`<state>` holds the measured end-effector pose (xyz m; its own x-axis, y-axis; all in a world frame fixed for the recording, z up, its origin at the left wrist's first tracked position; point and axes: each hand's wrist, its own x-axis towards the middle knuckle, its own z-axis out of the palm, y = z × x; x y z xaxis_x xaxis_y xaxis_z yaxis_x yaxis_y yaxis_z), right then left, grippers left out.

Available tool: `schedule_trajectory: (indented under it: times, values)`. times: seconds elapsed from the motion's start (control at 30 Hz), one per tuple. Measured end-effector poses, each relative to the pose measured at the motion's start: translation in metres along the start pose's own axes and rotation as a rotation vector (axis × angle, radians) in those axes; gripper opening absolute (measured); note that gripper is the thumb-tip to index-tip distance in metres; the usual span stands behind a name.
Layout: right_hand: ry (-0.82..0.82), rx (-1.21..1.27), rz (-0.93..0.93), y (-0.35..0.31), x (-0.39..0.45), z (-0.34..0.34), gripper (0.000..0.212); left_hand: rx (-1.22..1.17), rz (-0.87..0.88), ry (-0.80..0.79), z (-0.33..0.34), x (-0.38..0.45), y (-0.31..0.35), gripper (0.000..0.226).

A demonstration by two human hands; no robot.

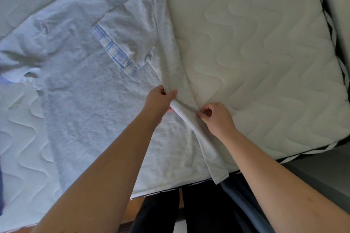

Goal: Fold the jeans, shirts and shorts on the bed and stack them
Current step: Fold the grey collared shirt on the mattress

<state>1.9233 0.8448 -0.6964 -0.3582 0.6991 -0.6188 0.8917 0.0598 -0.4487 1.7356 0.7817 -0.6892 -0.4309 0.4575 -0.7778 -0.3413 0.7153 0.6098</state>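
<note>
Our left hand [161,100] and right hand [214,115] both pinch the right edge of the grey shirt [85,85], spread across the frame's left and centre on the bed [265,53]. We risk dragging the folded-in sleeve crooked if we pull unevenly.

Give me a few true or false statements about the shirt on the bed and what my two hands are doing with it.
1. Both hands pinch the grey shirt along one side edge. True.
2. The left hand lies flat on the mattress. False: it grips shirt fabric.
3. The shirt's sleeve cuff is plaid. True.
4. The shirt is folded into a small square. False: it lies spread out.
5. The right hand holds jeans. False: it pinches the shirt.
</note>
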Motion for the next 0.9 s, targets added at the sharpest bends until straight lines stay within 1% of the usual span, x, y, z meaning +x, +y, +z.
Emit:
schedule_trajectory:
  times: [0.03, 0.07, 0.1, 0.13, 0.17, 0.2, 0.23, 0.3, 0.33, 0.4, 0.43, 0.5, 0.53, 0.57, 0.63, 0.67, 0.7, 0.77, 0.8, 0.87, 0.9]
  values:
    - [0.000, -0.005, -0.001, 0.000, 0.000, 0.000, 0.016, 0.152, 0.066, 0.070, -0.002, -0.002, 0.000, 0.015]
    - [0.002, -0.011, 0.003, -0.001, 0.001, 0.000, 0.016, 0.282, 0.123, 0.137, -0.004, -0.002, 0.000, 0.022]
    - [0.003, -0.020, 0.008, -0.003, 0.000, 0.000, 0.016, 0.349, 0.157, 0.197, -0.005, -0.003, -0.001, 0.031]
    - [0.004, -0.027, 0.016, -0.004, 0.000, 0.000, 0.017, 0.350, 0.167, 0.236, -0.005, -0.004, -0.001, 0.036]
    - [0.008, -0.029, 0.025, -0.005, -0.001, 0.001, 0.020, 0.301, 0.155, 0.245, -0.005, -0.006, -0.001, 0.037]
    - [0.012, -0.022, 0.034, -0.005, -0.003, 0.001, 0.025, 0.221, 0.126, 0.219, -0.005, -0.006, -0.004, 0.035]
    - [0.010, -0.005, 0.044, -0.005, -0.005, 0.001, 0.027, 0.140, 0.086, 0.159, -0.004, -0.007, -0.007, 0.030]
    - [-0.015, 0.056, 0.071, -0.002, -0.009, 0.002, 0.024, 0.017, -0.007, -0.022, 0.000, -0.013, -0.016, 0.032]
    - [-0.033, 0.075, 0.079, -0.001, -0.011, 0.002, 0.026, -0.023, -0.047, -0.102, 0.002, -0.016, -0.022, 0.032]
    - [-0.091, 0.048, 0.054, 0.004, -0.017, 0.003, 0.030, -0.092, -0.102, -0.177, 0.007, -0.024, -0.035, 0.024]
    - [-0.119, 0.021, 0.040, 0.005, -0.021, 0.003, 0.034, -0.140, -0.123, -0.183, 0.008, -0.028, -0.040, 0.021]
    - [-0.143, 0.010, 0.045, 0.008, -0.027, 0.005, 0.036, -0.188, -0.131, -0.123, 0.010, -0.035, -0.045, 0.013]
    - [-0.135, 0.043, 0.056, 0.009, -0.028, 0.006, 0.034, -0.138, -0.087, -0.061, 0.009, -0.037, -0.046, 0.008]
    - [-0.118, 0.094, 0.066, 0.008, -0.029, 0.006, 0.033, -0.036, -0.020, 0.009, 0.007, -0.037, -0.046, 0.006]
    - [-0.083, 0.212, 0.060, 0.001, -0.027, 0.007, 0.032, 0.148, 0.111, 0.131, 0.002, -0.040, -0.047, 0.012]
    - [-0.080, 0.265, 0.045, -0.004, -0.026, 0.007, 0.030, 0.140, 0.119, 0.159, 0.000, -0.042, -0.049, 0.013]
    - [-0.083, 0.309, 0.034, -0.010, -0.024, 0.009, 0.028, 0.074, 0.094, 0.145, -0.002, -0.045, -0.051, 0.013]
    - [-0.082, 0.330, 0.031, -0.018, -0.022, 0.013, 0.026, -0.055, -0.014, 0.047, -0.004, -0.051, -0.059, 0.027]
    - [-0.079, 0.308, 0.035, -0.021, -0.020, 0.016, 0.026, -0.062, -0.048, -0.014, -0.004, -0.054, -0.065, 0.032]
    - [-0.079, 0.237, 0.046, -0.022, -0.018, 0.022, 0.024, -0.045, -0.061, -0.071, -0.003, -0.062, -0.076, 0.033]
    - [-0.076, 0.201, 0.048, -0.022, -0.017, 0.024, 0.024, -0.082, -0.072, -0.068, -0.002, -0.064, -0.081, 0.030]
